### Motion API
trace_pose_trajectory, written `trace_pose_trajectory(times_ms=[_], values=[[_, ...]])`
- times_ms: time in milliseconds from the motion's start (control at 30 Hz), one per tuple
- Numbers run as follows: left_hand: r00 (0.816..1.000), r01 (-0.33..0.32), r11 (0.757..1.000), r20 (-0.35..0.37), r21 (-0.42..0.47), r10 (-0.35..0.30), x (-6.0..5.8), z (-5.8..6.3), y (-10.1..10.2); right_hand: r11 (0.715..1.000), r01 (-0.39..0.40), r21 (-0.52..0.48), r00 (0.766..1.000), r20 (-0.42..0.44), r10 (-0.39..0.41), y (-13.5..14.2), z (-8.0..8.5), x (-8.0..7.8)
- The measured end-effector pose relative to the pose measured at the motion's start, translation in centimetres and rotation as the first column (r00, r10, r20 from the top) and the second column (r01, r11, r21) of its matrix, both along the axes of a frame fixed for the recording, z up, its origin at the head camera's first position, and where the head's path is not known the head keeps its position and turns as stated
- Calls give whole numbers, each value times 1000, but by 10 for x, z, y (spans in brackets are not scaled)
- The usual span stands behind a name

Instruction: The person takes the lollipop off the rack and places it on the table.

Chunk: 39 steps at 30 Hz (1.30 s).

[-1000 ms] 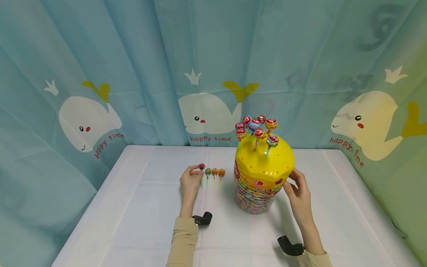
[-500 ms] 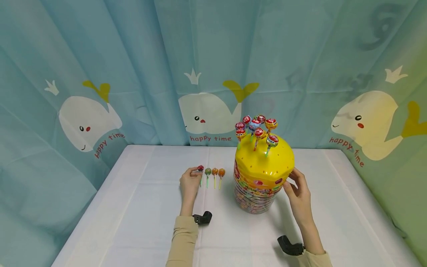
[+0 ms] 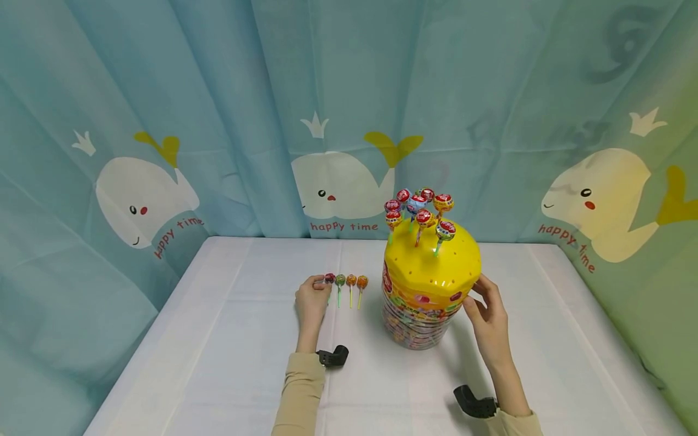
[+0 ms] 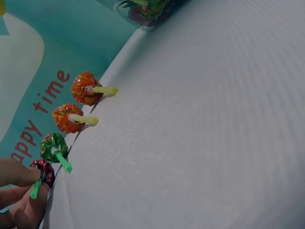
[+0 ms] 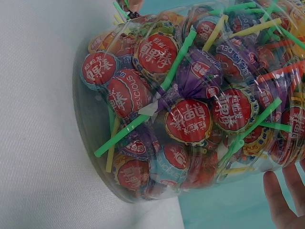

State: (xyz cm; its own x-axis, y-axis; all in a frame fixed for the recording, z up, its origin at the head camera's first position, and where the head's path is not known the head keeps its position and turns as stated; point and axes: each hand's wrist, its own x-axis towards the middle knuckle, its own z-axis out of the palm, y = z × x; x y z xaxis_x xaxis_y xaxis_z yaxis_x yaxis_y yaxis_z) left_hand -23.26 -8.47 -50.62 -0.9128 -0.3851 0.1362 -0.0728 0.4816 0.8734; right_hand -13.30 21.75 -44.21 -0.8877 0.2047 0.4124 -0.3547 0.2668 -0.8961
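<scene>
In the head view, my left hand pinches a dark red lollipop with a green stick at the left end of a short row on the white table. Up close in the left wrist view, thumb and finger grip this lollipop near the top of its stick. To its right lie a green lollipop and two orange lollipops. My right hand rests against the right side of a clear jar with a yellow lid, fingers spread and fairly straight; part of them is hidden behind it.
Several wrapped lollipops stand upright in the lid's holes. Many more lollipops fill the jar. A blue curtain with whale prints hangs behind the table and along its sides.
My left hand shifts the dark red lollipop slightly left, then back right and a little nearer, level with the row. My right hand and the jar stay still.
</scene>
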Motion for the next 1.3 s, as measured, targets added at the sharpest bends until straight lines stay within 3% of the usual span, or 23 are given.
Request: trace_pose_trajectory(times_ms=[333,567,800,1033,1300], values=[[999,-25,998,-28,-50,24,0,-2,4,1000,3,0,1000,16,-3,0,2,0],[999,-18,999,-48,-43,16,1,-3,3,1000,4,-2,1000,25,-4,-1,3,-1],[1000,0,1000,-18,-8,0,4,-4,1,1000,-3,-3,1000,15,3,0,2,0],[1000,4,999,-1,40,-4,10,2,0,1000,-4,1,1000,7,4,0,2,1],[999,-3,998,-43,56,6,20,14,5,1000,5,16,1000,5,-5,0,2,1]])
